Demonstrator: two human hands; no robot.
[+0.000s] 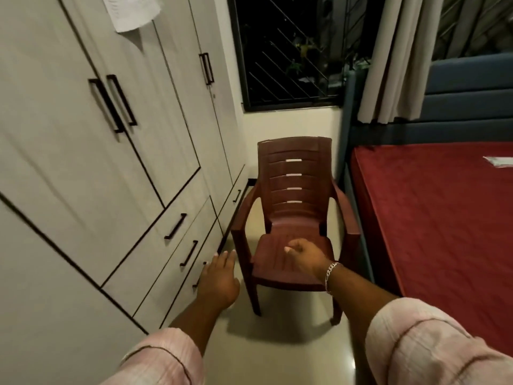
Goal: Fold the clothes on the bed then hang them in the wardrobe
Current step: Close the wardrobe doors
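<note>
The grey wardrobe (83,129) fills the left side, all its doors and drawers closed. The bed with a red sheet (433,218) lies at the right; a small pale item (499,161) lies at its right edge, cut off by the frame. No other clothes show. My left hand (219,279) reaches forward with straight fingers, empty, near the lower drawers. My right hand (304,257), a bracelet on its wrist, hovers over the seat of a maroon plastic chair (294,207) with loosely curled fingers and holds nothing.
The chair stands on the pale floor (291,354) between wardrobe and bed, under a dark barred window (291,51). A curtain (402,56) hangs beside a blue headboard (472,87). A paper (130,12) is stuck on a wardrobe door.
</note>
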